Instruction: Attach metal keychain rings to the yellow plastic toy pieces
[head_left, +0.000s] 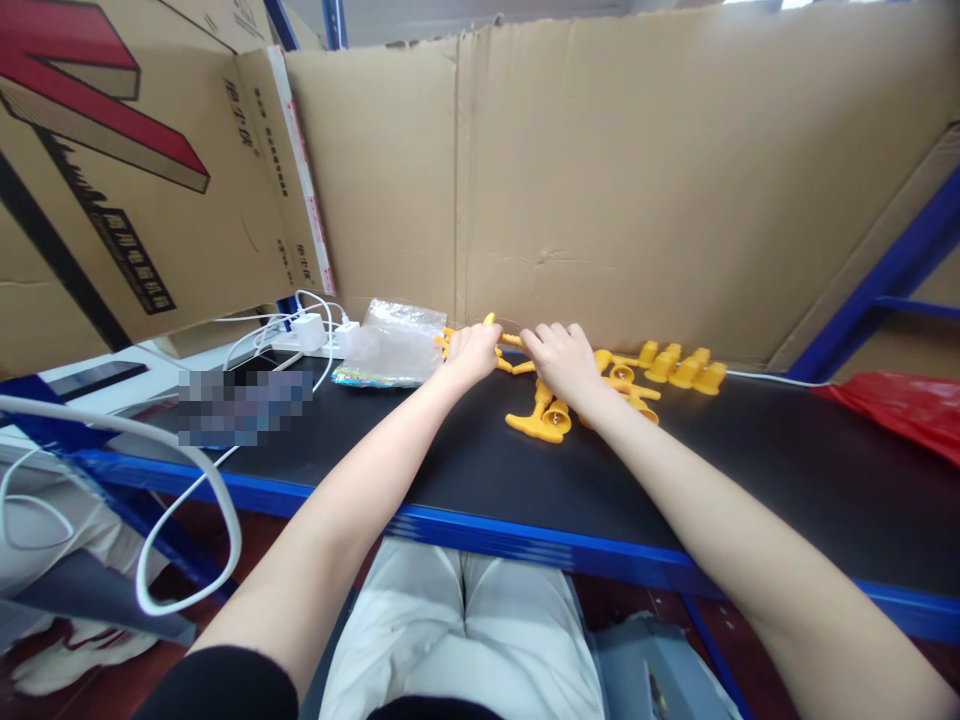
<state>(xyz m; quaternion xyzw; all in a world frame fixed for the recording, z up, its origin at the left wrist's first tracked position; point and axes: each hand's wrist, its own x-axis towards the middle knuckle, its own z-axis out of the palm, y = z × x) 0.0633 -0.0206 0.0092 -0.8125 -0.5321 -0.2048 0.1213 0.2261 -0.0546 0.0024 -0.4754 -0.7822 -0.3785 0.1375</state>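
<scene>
Several small yellow plastic parts lie on a black table top [465,470] near a cardboard wall. My left hand [471,352] is curled over a yellow part [490,320] at the left end of the pile. My right hand [564,358] rests knuckles up on the yellow parts beside it, fingers bent; whether it grips one is hidden. A yellow T-shaped piece [534,423] lies just in front of the right hand. A row of yellow caps [679,368] stands to the right.
A clear plastic bag [391,345] lies left of the hands. White chargers and cables [311,330] sit at the far left. A red bag [900,405] is at the right. A cardboard wall [637,180] stands behind, and the blue table edge [525,535] runs in front.
</scene>
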